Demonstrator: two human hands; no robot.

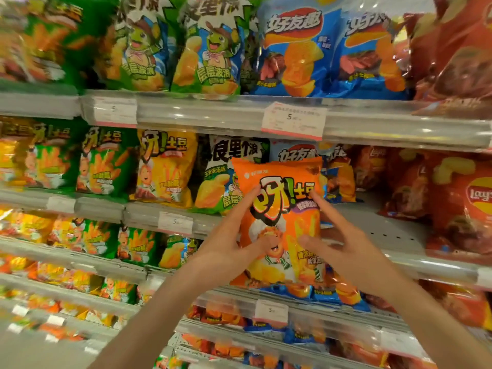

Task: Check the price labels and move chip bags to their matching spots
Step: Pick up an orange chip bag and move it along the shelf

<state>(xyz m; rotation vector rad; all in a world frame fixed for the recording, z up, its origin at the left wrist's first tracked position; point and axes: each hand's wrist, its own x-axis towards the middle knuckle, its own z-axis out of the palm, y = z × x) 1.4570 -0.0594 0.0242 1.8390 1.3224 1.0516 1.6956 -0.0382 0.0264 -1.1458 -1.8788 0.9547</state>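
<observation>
An orange chip bag (282,209) with a chef cartoon stands upright in front of the second shelf, between my two hands. My left hand (229,246) lies against its left side, fingers straight on the front and thumb across the lower part. My right hand (343,243) lies against its right side with fingers spread and straight. Behind the bag sit blue chip bags (338,179). White price labels with a 5 hang on the shelf rails: one (292,119) above the bag, one (175,222) to its left, one (271,311) below.
Green and blue turtle bags (210,49) and blue bags (295,51) fill the top shelf. Yellow (165,169) and green (106,163) bags stand left on the second shelf. Red Lay's bags (463,206) crowd the right. A bare stretch of shelf (383,230) shows right of the orange bag.
</observation>
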